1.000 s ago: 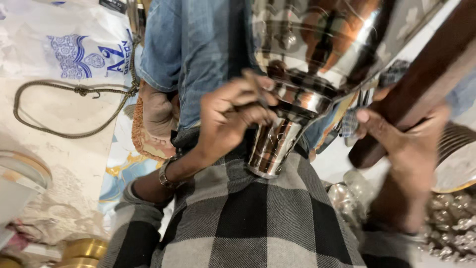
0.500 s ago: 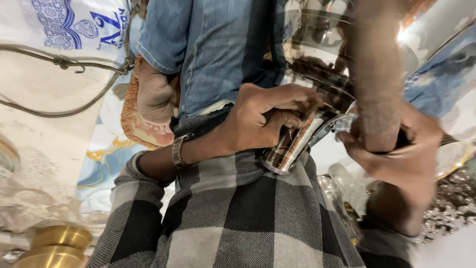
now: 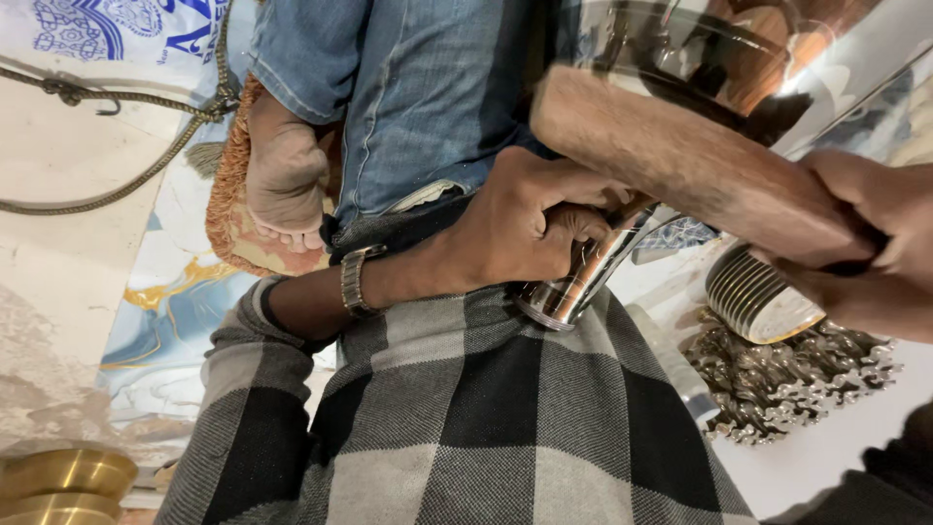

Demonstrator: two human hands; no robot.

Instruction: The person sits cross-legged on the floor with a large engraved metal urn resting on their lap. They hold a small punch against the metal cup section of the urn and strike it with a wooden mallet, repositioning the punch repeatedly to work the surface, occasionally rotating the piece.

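Metalwork in hand: the left hand (image 3: 520, 233) clamps its grip round the foot of a polished steel vessel (image 3: 583, 282) resting on the checked lap, while the right hand (image 3: 870, 243) grips a wooden mallet (image 3: 680, 160) poised above it; shaping looks unfinished.

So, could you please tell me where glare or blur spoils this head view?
Head view: glare streaks the shiny metal vessel at upper right; the wooden handle and right hand are motion-blurred; the left hand and checked cloth stay sharp.
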